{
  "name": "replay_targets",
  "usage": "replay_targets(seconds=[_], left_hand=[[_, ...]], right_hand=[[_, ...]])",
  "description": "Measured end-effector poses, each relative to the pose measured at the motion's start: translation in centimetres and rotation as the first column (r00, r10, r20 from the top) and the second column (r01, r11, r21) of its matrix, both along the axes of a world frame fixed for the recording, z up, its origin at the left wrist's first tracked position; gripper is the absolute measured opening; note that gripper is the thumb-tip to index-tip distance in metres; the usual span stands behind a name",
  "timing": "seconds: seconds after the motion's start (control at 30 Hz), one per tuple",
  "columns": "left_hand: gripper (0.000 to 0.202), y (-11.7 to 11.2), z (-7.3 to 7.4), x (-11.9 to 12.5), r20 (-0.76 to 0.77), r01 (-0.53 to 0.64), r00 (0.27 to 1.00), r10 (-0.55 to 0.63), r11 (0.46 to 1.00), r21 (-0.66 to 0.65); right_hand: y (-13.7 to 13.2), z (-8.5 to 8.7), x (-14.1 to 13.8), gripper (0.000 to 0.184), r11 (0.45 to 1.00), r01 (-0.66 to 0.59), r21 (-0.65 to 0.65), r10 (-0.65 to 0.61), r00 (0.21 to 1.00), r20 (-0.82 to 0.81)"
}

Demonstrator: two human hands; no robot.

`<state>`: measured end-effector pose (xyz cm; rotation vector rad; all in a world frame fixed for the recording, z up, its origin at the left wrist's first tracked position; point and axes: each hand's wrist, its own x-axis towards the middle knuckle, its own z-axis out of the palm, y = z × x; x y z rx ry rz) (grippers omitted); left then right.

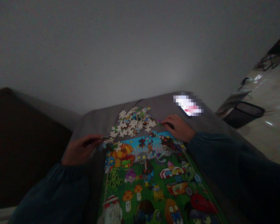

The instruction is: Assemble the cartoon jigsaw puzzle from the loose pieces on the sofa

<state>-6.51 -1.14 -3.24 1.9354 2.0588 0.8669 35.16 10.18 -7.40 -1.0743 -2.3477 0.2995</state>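
Note:
A colourful cartoon picture board lies in front of me, with green ground and a blue strip along its far edge. Beyond that edge is a heap of loose jigsaw pieces, many showing their pale backs. My left hand is at the board's far left corner, its fingers pinched on a jigsaw piece; a few more pieces lie just under the fingertips. At the far right corner, my right hand has its fingers closed by the heap's right edge. Whatever is between those fingertips is too dark and small to make out.
A lit phone, its screen blurred out, lies at the back right of the grey cloth surface. A plain wall rises behind. To the left stands a dark panel; on the right is a shiny floor with a dark mesh-like object.

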Motion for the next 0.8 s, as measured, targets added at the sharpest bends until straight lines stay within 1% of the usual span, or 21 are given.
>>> replay_targets(seconds=[0.1, 0.2, 0.33, 0.43, 0.53, 0.7, 0.8], left_hand=[[0.041, 0.2, 0.0, -1.3, -0.024, -0.101, 0.995, 0.101, 0.995, 0.004], [0.036, 0.6, -0.2, -2.4, -0.077, -0.125, 0.99, 0.121, 0.991, -0.047], [0.035, 1.2, -0.8, -3.1, -0.171, -0.107, 0.981, 0.089, 0.989, -0.102], [0.039, 1.3, -1.1, -2.9, -0.26, -0.095, 0.962, 0.08, 0.994, -0.048], [0.044, 1.2, -1.3, -2.2, -0.328, -0.055, 0.943, 0.054, 0.998, 0.005], [0.043, 1.5, -2.3, -0.9, -0.368, 0.057, 0.927, -0.072, 0.997, -0.051], [0.045, 1.8, -2.7, -0.9, -0.368, 0.084, 0.924, -0.103, 0.994, -0.065]], right_hand=[[0.0, -0.1, 0.0, 0.025, 1.0, -0.007, 0.002, 0.007, 1.0, -0.01], [0.1, -0.2, 0.0, 0.025, 1.0, -0.005, 0.012, 0.005, 1.0, -0.014], [0.0, -0.2, 0.0, 0.024, 1.0, 0.0, 0.013, 0.001, 1.0, -0.009], [0.0, -0.1, 0.0, 0.025, 1.0, -0.003, 0.018, 0.003, 1.0, -0.008], [-0.1, -0.1, 0.0, 0.025, 1.0, 0.0, 0.022, 0.001, 1.0, -0.012], [-0.1, -0.1, -0.1, 0.025, 1.0, 0.003, 0.015, -0.003, 1.0, -0.004], [-0.1, -0.1, 0.0, 0.024, 1.0, -0.002, 0.011, 0.002, 1.0, 0.004]])
